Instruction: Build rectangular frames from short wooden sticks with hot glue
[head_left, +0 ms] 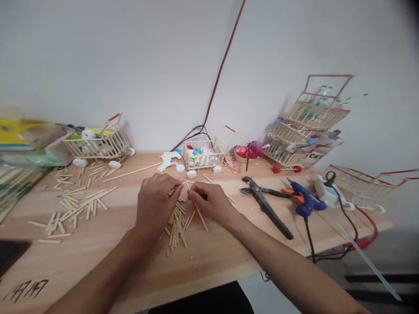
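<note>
My left hand (156,198) is closed in a pinch over the table, with a bit of pale wooden stick showing at its fingertips. Beside it, my right hand (212,200) is also closed, thumb against fingers, and a thin wooden stick (202,219) slants out below it. The fingers partly hide what they grip. Under and between both hands lies a loose pile of short cut sticks (176,229). Just beyond them stands a small stick-built cart (204,159) with white wheels, filled with bottle caps.
Black pliers (266,207), a blue glue gun (306,198) and a white power strip (330,192) lie to the right. Stacked stick carts (304,126) stand behind them. More cut sticks (75,205) and another loaded cart (98,144) are at left. A red bowl (244,153) sits by the wall.
</note>
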`<state>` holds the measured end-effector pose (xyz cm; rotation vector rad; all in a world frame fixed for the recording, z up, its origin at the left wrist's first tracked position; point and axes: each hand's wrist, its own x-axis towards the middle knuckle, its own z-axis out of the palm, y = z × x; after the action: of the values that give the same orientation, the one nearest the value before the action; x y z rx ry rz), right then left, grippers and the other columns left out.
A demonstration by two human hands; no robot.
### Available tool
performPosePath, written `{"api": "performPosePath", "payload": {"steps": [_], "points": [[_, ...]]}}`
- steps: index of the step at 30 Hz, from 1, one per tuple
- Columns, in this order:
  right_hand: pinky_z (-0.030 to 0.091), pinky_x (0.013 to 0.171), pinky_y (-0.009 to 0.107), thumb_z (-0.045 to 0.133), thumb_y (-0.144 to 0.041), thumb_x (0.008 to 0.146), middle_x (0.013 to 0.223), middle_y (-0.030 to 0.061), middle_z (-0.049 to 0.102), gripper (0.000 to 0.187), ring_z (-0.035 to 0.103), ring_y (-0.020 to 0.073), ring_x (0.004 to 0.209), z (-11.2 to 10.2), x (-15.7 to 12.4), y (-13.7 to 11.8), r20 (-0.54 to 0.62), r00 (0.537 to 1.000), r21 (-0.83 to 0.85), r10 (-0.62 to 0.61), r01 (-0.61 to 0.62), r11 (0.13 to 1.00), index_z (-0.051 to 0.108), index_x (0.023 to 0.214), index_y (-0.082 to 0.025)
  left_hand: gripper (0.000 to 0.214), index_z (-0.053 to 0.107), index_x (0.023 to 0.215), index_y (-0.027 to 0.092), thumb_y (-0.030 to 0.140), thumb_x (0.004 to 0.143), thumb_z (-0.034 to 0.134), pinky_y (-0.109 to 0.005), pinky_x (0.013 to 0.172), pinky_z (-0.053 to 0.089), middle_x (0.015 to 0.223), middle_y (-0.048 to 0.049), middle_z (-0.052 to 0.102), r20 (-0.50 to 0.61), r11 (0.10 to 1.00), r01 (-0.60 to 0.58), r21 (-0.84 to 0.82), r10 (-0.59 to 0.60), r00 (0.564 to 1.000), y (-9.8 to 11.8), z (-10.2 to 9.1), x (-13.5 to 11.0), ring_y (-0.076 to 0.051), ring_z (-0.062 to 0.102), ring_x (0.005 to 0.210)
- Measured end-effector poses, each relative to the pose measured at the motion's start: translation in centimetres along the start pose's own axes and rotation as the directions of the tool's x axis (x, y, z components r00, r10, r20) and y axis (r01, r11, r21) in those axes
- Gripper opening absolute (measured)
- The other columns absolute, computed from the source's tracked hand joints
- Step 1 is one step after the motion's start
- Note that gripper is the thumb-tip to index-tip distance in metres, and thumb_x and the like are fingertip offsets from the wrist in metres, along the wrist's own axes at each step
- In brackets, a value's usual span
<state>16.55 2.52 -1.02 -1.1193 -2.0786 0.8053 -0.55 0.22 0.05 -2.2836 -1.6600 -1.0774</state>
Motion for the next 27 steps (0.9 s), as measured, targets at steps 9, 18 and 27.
{"api": "performPosePath", "payload": {"steps": [9, 18, 27], "points": [[0.031, 0.053, 0.019, 0.051, -0.028, 0.088, 0.058, -0.0038, 0.056, 0.021, 0.046, 0.0081, 0.055, 0.09, 0.03, 0.12, -0.008, 1.000, 0.007, 0.003, -0.003, 1.000, 0.059, 0.073, -0.016, 0.010, 0.066, 0.079, 0.019, 0.022, 0.084, 0.058, -0.037, 0.075, 0.040, 0.081, -0.0030, 0.069, -0.023, 1.000, 0.000, -0.001, 0.000, 1.000, 0.15, 0.11, 0.16, -0.023, 0.060, 0.084], [0.030, 0.053, 0.020, 0.049, -0.028, 0.089, 0.058, -0.0040, 0.054, 0.023, 0.045, 0.0082, 0.056, -0.09, -0.01, -0.16, 0.002, 1.000, -0.019, -0.005, 0.005, 1.000, 0.060, 0.073, -0.016, 0.010, 0.066, 0.080, 0.020, 0.021, 0.084, 0.058, -0.037, 0.075, 0.039, 0.080, -0.0023, 0.069, -0.020, 1.000, 0.008, 0.001, -0.008, 1.000, 0.19, 0.04, 0.16, -0.023, 0.060, 0.083], [0.031, 0.052, 0.019, 0.049, -0.026, 0.089, 0.057, -0.0045, 0.054, 0.023, 0.043, 0.0077, 0.054, -0.21, -0.05, -0.33, 0.011, 1.000, 0.001, -0.007, 0.007, 1.000, 0.058, 0.071, -0.016, 0.010, 0.066, 0.080, 0.020, 0.022, 0.085, 0.058, -0.037, 0.076, 0.039, 0.081, -0.0020, 0.069, -0.024, 1.000, 0.014, -0.016, -0.015, 1.000, 0.25, 0.07, 0.19, -0.022, 0.060, 0.084]]}}
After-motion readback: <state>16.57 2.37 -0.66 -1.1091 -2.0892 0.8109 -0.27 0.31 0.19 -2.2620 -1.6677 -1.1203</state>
